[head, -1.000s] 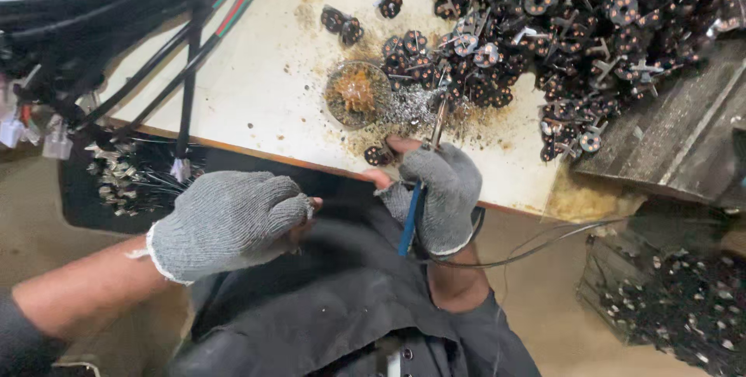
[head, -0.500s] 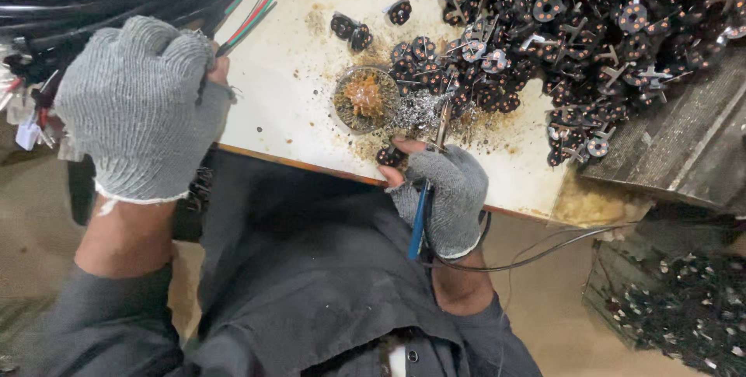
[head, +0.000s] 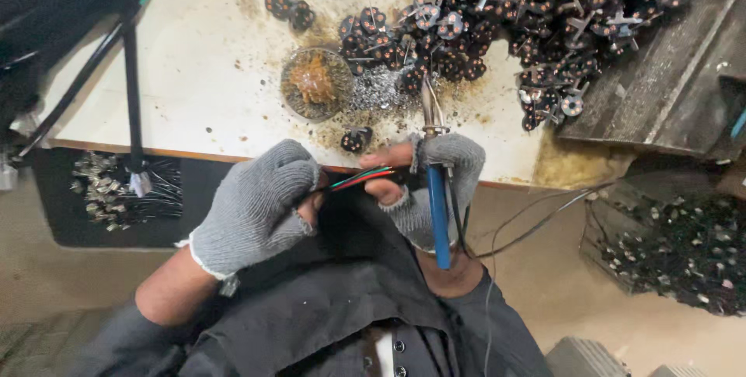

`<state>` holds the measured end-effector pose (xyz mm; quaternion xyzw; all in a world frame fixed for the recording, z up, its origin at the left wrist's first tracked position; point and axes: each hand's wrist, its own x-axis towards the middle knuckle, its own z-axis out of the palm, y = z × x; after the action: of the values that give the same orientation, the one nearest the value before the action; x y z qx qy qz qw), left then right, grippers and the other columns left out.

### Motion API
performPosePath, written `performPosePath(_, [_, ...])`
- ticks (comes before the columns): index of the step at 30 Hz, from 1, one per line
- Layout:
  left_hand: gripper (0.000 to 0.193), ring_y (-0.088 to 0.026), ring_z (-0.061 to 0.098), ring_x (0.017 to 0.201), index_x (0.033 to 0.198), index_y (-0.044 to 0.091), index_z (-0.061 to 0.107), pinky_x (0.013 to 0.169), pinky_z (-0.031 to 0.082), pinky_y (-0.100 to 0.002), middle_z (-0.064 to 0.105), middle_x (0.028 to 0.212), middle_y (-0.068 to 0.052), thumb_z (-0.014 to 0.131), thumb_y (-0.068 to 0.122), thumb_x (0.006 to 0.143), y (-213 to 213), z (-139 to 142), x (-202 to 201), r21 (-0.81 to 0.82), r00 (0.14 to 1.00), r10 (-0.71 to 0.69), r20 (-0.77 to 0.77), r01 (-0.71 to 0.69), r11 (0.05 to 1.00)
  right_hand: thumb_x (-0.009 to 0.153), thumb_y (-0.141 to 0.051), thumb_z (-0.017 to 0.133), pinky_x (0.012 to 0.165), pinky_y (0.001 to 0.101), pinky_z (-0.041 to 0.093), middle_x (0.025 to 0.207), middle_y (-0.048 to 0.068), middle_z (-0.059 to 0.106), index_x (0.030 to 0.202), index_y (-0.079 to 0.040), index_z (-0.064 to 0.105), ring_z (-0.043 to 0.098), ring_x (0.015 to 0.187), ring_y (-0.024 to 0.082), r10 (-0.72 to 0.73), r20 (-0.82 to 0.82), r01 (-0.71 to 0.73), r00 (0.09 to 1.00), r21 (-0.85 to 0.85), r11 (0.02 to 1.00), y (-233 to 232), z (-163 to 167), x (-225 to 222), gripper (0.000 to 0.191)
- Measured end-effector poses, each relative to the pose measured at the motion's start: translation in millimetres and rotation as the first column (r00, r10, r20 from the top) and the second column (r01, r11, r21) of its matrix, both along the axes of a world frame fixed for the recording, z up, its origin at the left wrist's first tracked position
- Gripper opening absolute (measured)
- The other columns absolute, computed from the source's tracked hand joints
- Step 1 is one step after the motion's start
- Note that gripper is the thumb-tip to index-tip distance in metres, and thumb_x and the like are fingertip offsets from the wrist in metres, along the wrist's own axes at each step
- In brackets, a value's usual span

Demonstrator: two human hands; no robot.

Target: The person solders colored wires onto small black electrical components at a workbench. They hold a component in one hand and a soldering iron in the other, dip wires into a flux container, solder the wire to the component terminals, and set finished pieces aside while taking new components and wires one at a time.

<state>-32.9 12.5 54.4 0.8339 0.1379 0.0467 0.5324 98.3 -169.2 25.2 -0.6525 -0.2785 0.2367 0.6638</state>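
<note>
A short bundle of coloured wires [head: 359,179] was pinched between the gloved left hand [head: 256,206] and the right hand [head: 435,183], which also gripped a blue-handled soldering iron [head: 437,206], near the table edge [head: 194,151], apparently not yet joined to any small round part [head: 356,140].

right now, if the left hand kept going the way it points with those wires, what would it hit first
Probably the right hand. The left hand points its coloured wires rightward, and their tips already look to reach the right hand's bare fingers, beside the blue-handled soldering iron. Depth is unclear.
</note>
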Motion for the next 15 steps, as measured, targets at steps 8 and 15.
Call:
performPosePath(8, [0.02,-0.04,0.066,0.081,0.102,0.009,0.064,0.065,0.05,-0.047,0.065,0.089,-0.014,0.067,0.025,0.091,1,-8,15,-0.088,0.987,-0.095,-0.126,0.084,0.993,0.091,-0.004,0.084,0.08,0.0324,0.062,0.097,0.017,0.076,0.123,-0.01,0.036,0.077,0.084,0.024,0.173,0.16,-0.149,0.972,-0.156,0.977,-9,-24,11,0.058])
performPosePath(15, [0.013,-0.04,0.065,0.079,0.098,0.01,0.063,0.064,0.049,-0.048,0.064,0.086,-0.015,0.064,0.022,0.094,-7,-31,14,-0.088,0.994,-0.037,-0.102,0.028,0.996,0.085,-0.006,0.088,0.079,0.0325,0.061,0.094,0.016,0.073,0.122,-0.01,0.032,0.076,0.085,0.023,0.126,0.171,-0.106,0.977,-0.118,0.987,-9,-35,9,0.067])
